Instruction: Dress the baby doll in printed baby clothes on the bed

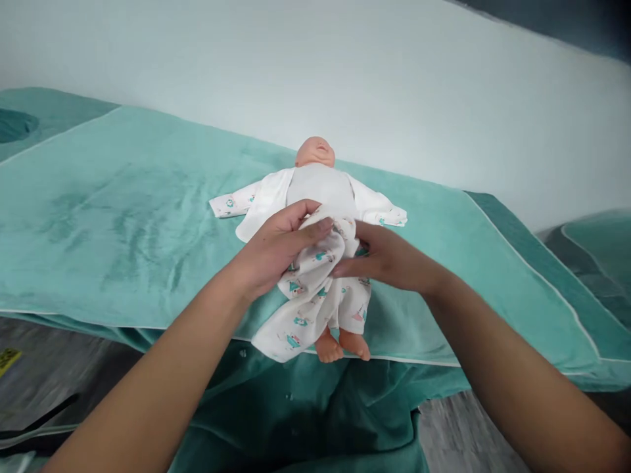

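Note:
A baby doll (pixel 316 152) lies on its back, wearing an open white jacket (pixel 266 197) with its sleeves spread to both sides. Patterned white trousers (pixel 355 303) cover its legs, and the bare feet stick out. Over the belly and legs hangs a bunched white baby garment (pixel 308 282) with teal and pink prints; whether it joins the jacket I cannot tell. My left hand (pixel 279 246) is closed on its upper edge, thumb on top. From the other side my right hand (pixel 387 256) grips the same cloth, some fingertips hidden in the folds.
A teal velvety cover (pixel 148 223) with white piping lies over the table and drapes down its front. Behind stands a pale wall (pixel 276 72). Dark cables (pixel 39 420) and a yellow label (pixel 8 360) show at the lower left, above a grey floor (pixel 458 427).

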Available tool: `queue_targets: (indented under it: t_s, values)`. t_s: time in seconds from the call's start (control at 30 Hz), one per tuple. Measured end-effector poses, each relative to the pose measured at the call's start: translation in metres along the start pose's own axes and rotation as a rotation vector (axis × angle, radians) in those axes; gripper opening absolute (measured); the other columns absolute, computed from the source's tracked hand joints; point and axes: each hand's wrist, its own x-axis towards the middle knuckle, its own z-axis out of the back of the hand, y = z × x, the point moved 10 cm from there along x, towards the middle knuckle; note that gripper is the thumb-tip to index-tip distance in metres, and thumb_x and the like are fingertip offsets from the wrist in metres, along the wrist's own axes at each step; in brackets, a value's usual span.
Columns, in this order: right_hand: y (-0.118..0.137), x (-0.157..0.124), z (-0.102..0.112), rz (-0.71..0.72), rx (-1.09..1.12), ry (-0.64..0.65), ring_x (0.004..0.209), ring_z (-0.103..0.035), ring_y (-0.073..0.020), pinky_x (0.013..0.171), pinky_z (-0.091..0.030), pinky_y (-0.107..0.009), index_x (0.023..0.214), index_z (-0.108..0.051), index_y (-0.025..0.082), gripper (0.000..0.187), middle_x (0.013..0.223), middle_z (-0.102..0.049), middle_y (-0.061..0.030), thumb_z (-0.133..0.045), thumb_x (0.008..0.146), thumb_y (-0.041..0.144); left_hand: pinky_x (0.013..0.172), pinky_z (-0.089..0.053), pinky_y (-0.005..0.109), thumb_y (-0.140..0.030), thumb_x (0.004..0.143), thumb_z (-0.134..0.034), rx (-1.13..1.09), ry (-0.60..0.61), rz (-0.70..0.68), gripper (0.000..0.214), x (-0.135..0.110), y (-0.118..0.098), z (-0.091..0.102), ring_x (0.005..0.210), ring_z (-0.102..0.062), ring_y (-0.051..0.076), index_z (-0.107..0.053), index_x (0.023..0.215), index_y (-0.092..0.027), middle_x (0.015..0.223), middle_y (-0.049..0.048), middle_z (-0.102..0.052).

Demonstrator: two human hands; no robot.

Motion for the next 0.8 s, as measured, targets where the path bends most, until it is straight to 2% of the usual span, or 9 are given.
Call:
queue_targets:
  t_s: [0.1,0.17,0.23,0.3,0.4,0.5,0.57,0.7,0.8]
  values:
    - [0.001,0.016,0.0,-0.029,0.111,-0.037,0.081,-0.068,-0.0208,0.07,-0.053,-0.031,0.095,-0.072,0.021,0.025,0.088,-0.073,-0.0012,-0.079,0.075,0.034,0.059,-0.046,0.024,-0.053,0.085,-0.065,0.039,-0.07,-0.037,0.035,-0.006,-0.003,0.007,0.071,-0.062,0.015,-0.067,0.102,-0.022,0.084,0.0005,-0.067]
    - [-0.005,0.022,0.012,-0.004,0.291,-0.122,0.076,-0.067,-0.018,0.068,-0.053,-0.028,0.089,-0.072,0.02,0.02,0.084,-0.072,0.0001,-0.079,0.073,0.03,0.062,-0.047,0.025,-0.053,0.082,-0.067,0.137,-0.006,0.016,0.036,-0.013,0.007,0.003,0.074,-0.064,0.017,-0.07,0.097,-0.021,0.084,0.0014,-0.069]
    - [-0.013,0.025,0.013,-0.006,0.442,-0.129,0.071,-0.067,-0.0157,0.065,-0.053,-0.026,0.084,-0.07,0.02,0.018,0.079,-0.071,0.0013,-0.08,0.072,0.028,0.064,-0.048,0.027,-0.051,0.076,-0.074,0.221,0.097,0.114,0.035,-0.02,0.025,-0.004,0.077,-0.065,0.02,-0.073,0.092,-0.019,0.084,0.0026,-0.071]
    - [-0.017,0.026,0.003,-0.035,0.481,-0.061,0.071,-0.067,-0.0153,0.064,-0.053,-0.025,0.085,-0.07,0.019,0.02,0.08,-0.071,0.0008,-0.08,0.072,0.03,0.066,-0.049,0.028,-0.047,0.073,-0.077,0.162,0.05,0.13,0.036,-0.022,0.033,0.001,0.079,-0.066,0.022,-0.073,0.093,-0.018,0.084,0.0035,-0.072]
    - [-0.016,0.022,-0.024,-0.126,0.325,0.135,0.081,-0.069,-0.0191,0.07,-0.055,-0.028,0.098,-0.073,0.02,0.033,0.091,-0.074,-0.0014,-0.083,0.07,0.035,0.072,-0.053,0.031,-0.047,0.079,-0.071,-0.099,-0.196,-0.004,0.038,-0.018,0.025,0.021,0.081,-0.067,0.021,-0.069,0.104,-0.018,0.088,0.0039,-0.073]
    - [-0.021,0.014,-0.045,-0.238,0.139,0.312,0.088,-0.07,-0.0231,0.075,-0.055,-0.032,0.099,-0.075,0.021,0.035,0.095,-0.075,-0.002,-0.084,0.068,0.034,0.074,-0.055,0.034,-0.052,0.081,-0.067,-0.218,-0.239,0.009,0.044,-0.016,0.029,0.019,0.08,-0.068,0.022,-0.067,0.109,-0.017,0.087,0.0055,-0.073]
    - [-0.023,0.015,-0.04,-0.233,0.193,0.246,0.086,-0.07,-0.0222,0.075,-0.055,-0.032,0.098,-0.075,0.021,0.03,0.094,-0.075,-0.0019,-0.082,0.072,0.035,0.073,-0.055,0.034,-0.055,0.081,-0.067,-0.241,-0.231,0.057,0.047,-0.02,0.035,0.016,0.078,-0.068,0.022,-0.068,0.108,-0.016,0.086,0.0063,-0.073]
    - [-0.026,0.019,-0.019,-0.089,0.517,0.021,0.071,-0.066,-0.0164,0.066,-0.052,-0.028,0.092,-0.07,0.021,0.022,0.082,-0.07,0.0011,-0.078,0.074,0.031,0.071,-0.054,0.031,-0.05,0.077,-0.075,-0.184,-0.159,0.173,0.045,-0.043,0.05,0.005,0.078,-0.068,0.022,-0.071,0.106,-0.016,0.087,0.0065,-0.074]
    - [-0.023,0.019,-0.025,-0.039,0.443,0.057,0.067,-0.062,-0.0142,0.062,-0.047,-0.025,0.086,-0.067,0.02,0.017,0.077,-0.066,0.002,-0.074,0.076,0.031,0.07,-0.054,0.032,-0.05,0.075,-0.077,-0.175,-0.174,0.236,0.049,-0.065,0.057,-0.005,0.082,-0.069,0.024,-0.071,0.111,-0.018,0.091,0.007,-0.075]
